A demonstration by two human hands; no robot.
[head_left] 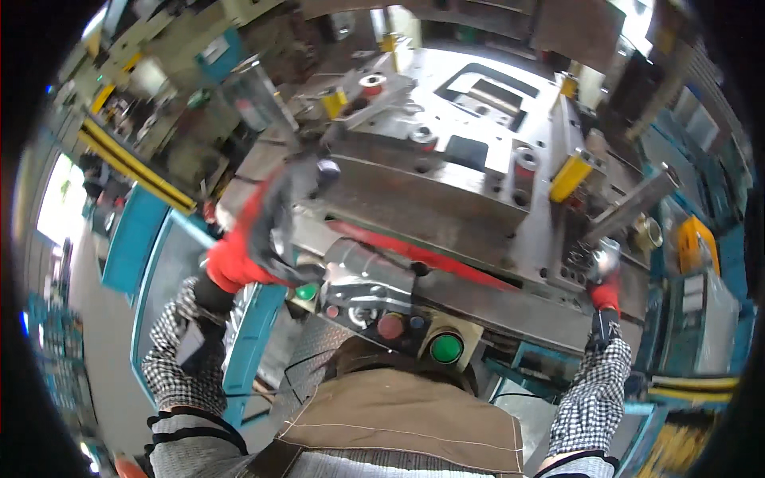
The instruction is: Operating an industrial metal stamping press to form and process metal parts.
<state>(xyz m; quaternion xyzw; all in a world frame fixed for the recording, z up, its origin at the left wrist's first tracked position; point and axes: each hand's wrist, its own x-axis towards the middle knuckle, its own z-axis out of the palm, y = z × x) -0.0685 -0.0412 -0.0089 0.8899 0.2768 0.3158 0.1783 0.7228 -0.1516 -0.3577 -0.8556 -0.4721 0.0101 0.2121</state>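
Note:
My left hand [267, 231], in a red glove with a dark grey palm, is raised beside the left front of a large steel press die [422, 183]. Its thumb and fingers stand apart, somewhat smeared by motion, and I see nothing held between them. At the die's right front corner, my right hand [606, 279], gloved in red and grey, is beside a drilled metal block [568, 275]. Its fingers are small and blurred, so their grip cannot be made out. A red strip [430, 255] runs along the front of the die.
A control panel with a plastic cover [370, 275], a red button [390, 325] and a large green button [446, 347] sits before my apron. Metal posts with yellow blocks [570, 177] rise at the die's sides. A blue-framed bin [259, 327] is at left, an orange box [698, 245] at right.

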